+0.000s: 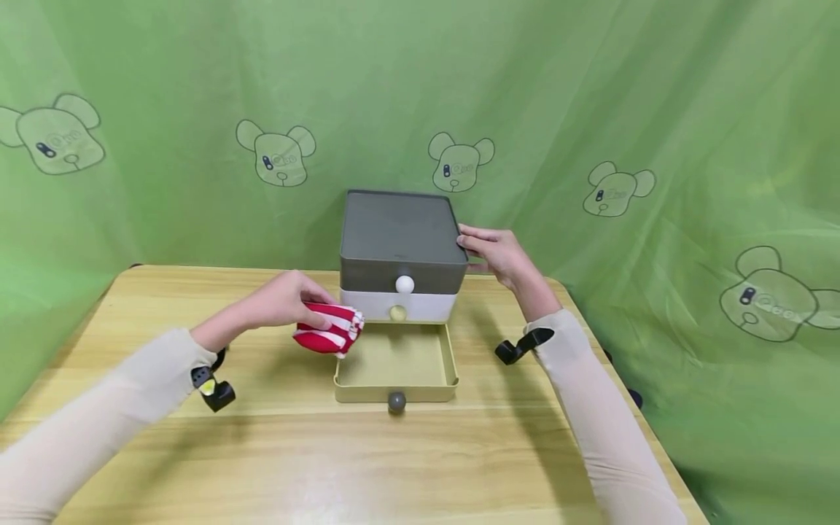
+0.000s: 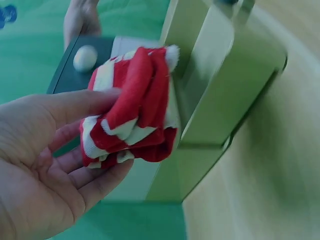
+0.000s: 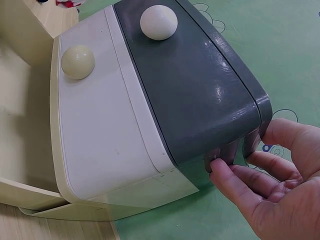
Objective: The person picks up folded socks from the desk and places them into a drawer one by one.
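My left hand (image 1: 289,300) pinches a folded red-and-white striped knit cloth (image 1: 330,328) between thumb and fingers, above the left edge of the pulled-out drawer. In the left wrist view the folded cloth (image 2: 132,105) shows several layers and a white fluffy tip. A three-tier drawer box (image 1: 400,226) has a dark grey top, a white middle and a beige bottom drawer (image 1: 394,394) pulled out; that drawer's visible floor is bare. With its fingertips, my right hand (image 1: 495,255) touches the right side of the dark grey tier (image 3: 200,85).
The box stands on a light wooden table (image 1: 295,459). Round knobs mark the drawers: a white one (image 1: 405,284), a cream one (image 1: 397,313) and a dark grey one (image 1: 397,402). Behind the table hangs a green curtain (image 1: 367,87) with bear faces.
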A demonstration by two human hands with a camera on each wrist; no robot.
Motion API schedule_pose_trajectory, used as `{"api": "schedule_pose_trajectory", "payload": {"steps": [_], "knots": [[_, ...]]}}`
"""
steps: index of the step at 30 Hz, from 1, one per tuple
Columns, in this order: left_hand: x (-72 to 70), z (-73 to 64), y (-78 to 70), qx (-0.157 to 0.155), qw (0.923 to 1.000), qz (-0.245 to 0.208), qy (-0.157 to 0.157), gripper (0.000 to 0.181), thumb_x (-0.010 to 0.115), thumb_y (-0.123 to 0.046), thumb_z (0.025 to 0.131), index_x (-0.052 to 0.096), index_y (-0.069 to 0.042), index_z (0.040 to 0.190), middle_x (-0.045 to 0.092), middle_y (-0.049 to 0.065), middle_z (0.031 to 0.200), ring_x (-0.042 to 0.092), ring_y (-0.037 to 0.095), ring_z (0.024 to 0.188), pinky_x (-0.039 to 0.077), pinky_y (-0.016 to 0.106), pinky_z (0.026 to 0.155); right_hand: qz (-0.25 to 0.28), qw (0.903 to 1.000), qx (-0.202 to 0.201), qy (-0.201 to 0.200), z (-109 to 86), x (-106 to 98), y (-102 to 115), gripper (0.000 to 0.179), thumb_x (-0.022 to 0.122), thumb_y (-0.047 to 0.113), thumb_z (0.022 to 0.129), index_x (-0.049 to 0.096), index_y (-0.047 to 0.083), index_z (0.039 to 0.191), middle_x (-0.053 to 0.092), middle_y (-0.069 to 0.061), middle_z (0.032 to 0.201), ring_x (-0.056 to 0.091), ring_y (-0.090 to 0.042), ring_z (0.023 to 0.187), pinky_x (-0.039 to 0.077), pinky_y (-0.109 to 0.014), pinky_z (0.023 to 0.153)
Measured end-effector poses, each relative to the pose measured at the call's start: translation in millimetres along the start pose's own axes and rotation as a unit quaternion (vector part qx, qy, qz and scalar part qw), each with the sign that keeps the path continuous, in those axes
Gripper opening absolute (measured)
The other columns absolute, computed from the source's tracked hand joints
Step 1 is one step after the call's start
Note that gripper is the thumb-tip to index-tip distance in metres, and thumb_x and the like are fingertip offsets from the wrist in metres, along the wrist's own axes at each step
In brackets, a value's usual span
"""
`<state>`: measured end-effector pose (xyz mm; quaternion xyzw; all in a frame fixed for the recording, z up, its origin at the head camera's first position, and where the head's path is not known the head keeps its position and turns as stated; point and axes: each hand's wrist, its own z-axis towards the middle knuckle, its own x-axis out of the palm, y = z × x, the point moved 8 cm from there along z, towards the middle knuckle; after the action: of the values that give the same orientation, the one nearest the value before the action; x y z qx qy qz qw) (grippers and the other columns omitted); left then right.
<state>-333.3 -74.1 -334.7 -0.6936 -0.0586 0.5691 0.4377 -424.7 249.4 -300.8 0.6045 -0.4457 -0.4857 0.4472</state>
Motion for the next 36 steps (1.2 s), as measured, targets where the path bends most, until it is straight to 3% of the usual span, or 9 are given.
{"api": "schedule_pose_trajectory", "payload": {"steps": [9, 16, 20, 26, 30, 36], "knots": [[43.2, 16.1, -21.8, -0.016, 0.997, -0.076, -0.006, 0.032, 0.083, -0.013, 0.084, 0.077, -0.005, 0.114, 0.077, 0.012, 0.112, 0.069, 0.022, 0.104, 0.058, 0.034, 0.088, -0.004, 1.0, -0.001, 0.001, 1.9, -1.8, -0.3, 0.049, 0.067, 0.017, 0.099, 0.054, 0.012, 0.146, 0.048, -0.013, 0.156, 0.073, -0.016, 0.105, 0.061, -0.038, 0.093], [74.2, 32.6, -33.6, -0.038, 0.9924, -0.116, -0.016, 0.031, 0.083, -0.01, 0.083, 0.078, -0.005, 0.113, 0.078, 0.011, 0.11, 0.07, 0.017, 0.1, 0.058, 0.031, 0.088, -0.004, 1.0, 0.002, 0.0, 0.7, -2.4, -1.7, 0.05, 0.067, 0.015, 0.099, 0.053, 0.012, 0.146, 0.045, -0.012, 0.158, 0.063, -0.028, 0.127, 0.058, -0.042, 0.099], [87.9, 40.3, -38.9, -0.045, 0.991, -0.125, -0.018, 0.03, 0.082, -0.009, 0.083, 0.078, -0.004, 0.113, 0.078, 0.012, 0.109, 0.07, 0.017, 0.099, 0.057, 0.029, 0.086, -0.002, 1.0, 0.001, 0.0, -0.4, -1.4, -2.0, 0.049, 0.067, 0.015, 0.099, 0.054, 0.013, 0.146, 0.044, -0.012, 0.159, 0.06, -0.032, 0.132, 0.054, -0.048, 0.104], [108.9, 51.7, -34.6, -0.071, 0.9833, -0.167, -0.02, 0.029, 0.081, -0.005, 0.083, 0.078, -0.005, 0.112, 0.078, 0.012, 0.11, 0.07, 0.018, 0.102, 0.057, 0.029, 0.088, -0.008, 1.0, 0.0, -0.001, -0.7, -1.7, -2.2, 0.05, 0.067, 0.017, 0.099, 0.054, 0.014, 0.147, 0.045, -0.012, 0.159, 0.06, -0.031, 0.131, 0.053, -0.049, 0.105], [121.2, 55.9, -28.6, -0.101, 0.9729, -0.207, -0.023, 0.028, 0.08, -0.003, 0.084, 0.079, -0.007, 0.112, 0.077, 0.01, 0.112, 0.068, 0.02, 0.106, 0.058, 0.033, 0.093, -0.012, 0.9999, 0.003, 0.005, -0.3, -1.4, -2.5, 0.051, 0.067, 0.017, 0.099, 0.052, 0.014, 0.148, 0.045, -0.011, 0.159, 0.059, -0.031, 0.133, 0.055, -0.047, 0.103], [136.4, 61.3, -22.1, -0.126, 0.9642, -0.231, -0.031, 0.027, 0.08, -0.004, 0.084, 0.079, -0.009, 0.111, 0.078, 0.006, 0.108, 0.067, 0.016, 0.098, 0.058, 0.03, 0.088, -0.021, 0.9997, 0.002, 0.008, -0.4, -1.9, -0.9, 0.05, 0.067, 0.019, 0.1, 0.052, 0.014, 0.148, 0.045, -0.01, 0.159, 0.059, -0.03, 0.133, 0.057, -0.042, 0.1]]}}
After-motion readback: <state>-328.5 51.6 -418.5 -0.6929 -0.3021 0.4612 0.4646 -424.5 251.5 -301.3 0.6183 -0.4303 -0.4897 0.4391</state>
